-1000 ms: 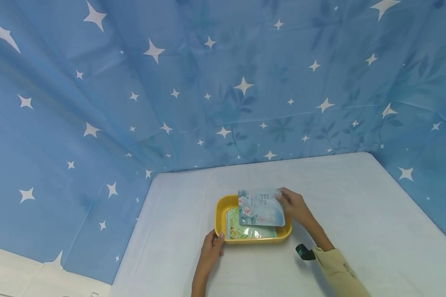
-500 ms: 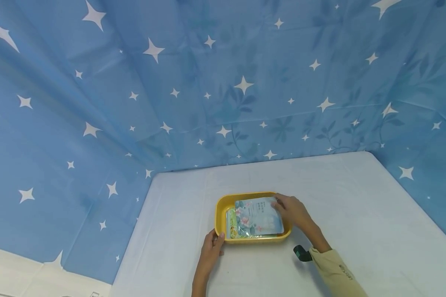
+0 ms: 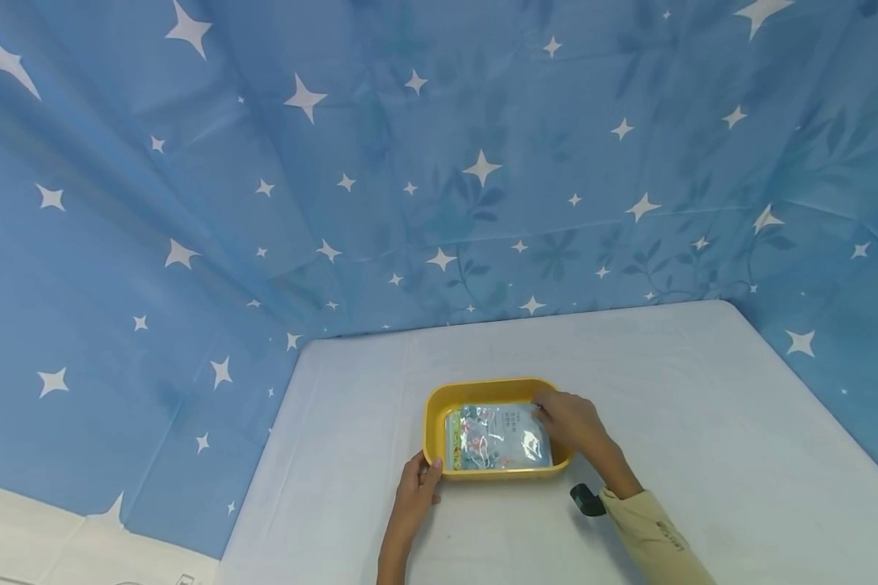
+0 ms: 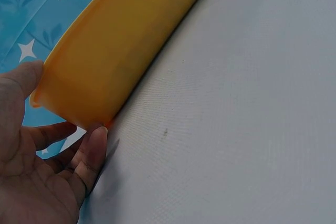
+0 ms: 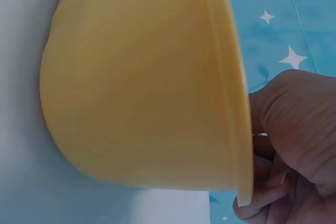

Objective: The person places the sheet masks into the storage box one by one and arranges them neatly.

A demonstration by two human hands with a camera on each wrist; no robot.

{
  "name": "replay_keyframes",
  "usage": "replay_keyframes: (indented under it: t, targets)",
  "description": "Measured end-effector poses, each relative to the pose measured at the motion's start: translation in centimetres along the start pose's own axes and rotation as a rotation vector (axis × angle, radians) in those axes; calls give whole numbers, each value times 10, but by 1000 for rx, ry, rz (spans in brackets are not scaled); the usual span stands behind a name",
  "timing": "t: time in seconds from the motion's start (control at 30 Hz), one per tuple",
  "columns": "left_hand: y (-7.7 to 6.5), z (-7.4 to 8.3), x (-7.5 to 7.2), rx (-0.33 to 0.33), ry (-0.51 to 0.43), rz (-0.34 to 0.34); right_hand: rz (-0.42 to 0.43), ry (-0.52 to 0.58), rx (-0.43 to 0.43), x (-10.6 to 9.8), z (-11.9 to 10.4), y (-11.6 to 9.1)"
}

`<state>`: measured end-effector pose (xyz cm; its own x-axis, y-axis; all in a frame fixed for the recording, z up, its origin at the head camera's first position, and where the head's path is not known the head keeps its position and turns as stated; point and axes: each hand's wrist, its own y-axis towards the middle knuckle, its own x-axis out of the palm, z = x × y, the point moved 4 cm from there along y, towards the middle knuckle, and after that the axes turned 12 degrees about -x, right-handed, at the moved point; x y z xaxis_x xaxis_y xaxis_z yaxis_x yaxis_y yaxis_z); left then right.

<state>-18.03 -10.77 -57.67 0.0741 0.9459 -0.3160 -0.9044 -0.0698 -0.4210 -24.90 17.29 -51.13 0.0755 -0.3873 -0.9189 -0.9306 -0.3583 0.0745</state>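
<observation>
A yellow plastic basin (image 3: 439,400) stands on the white-covered table. Inside it lies a pale blue packet printed with pink flowers (image 3: 508,435), shiny with glare. A strip of a green-printed packet (image 3: 455,443) shows along its left edge. My left hand (image 3: 415,487) grips the basin's near left corner, thumb on the rim and fingers below, as the left wrist view also shows. My right hand (image 3: 571,418) reaches over the right end of the basin and pinches the blue packet's far right corner. In the right wrist view the basin wall hides those fingertips.
The white tablecloth (image 3: 358,422) spreads around the basin. Behind and left of the table hangs a blue curtain with white stars (image 3: 380,211). A small dark device (image 3: 588,500) sits at my right wrist, by the beige sleeve (image 3: 651,532).
My right hand has lowered the blue packet down and slightly left into the basin, over the green-printed one, most of which is now covered. The left hand has stayed at its corner.
</observation>
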Motion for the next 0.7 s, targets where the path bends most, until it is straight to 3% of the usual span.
replay_keyframes:
  t: [0.7]
  targets:
    - [-3,2,0,9,-2,-8,37,-17,-20,2,1,-1]
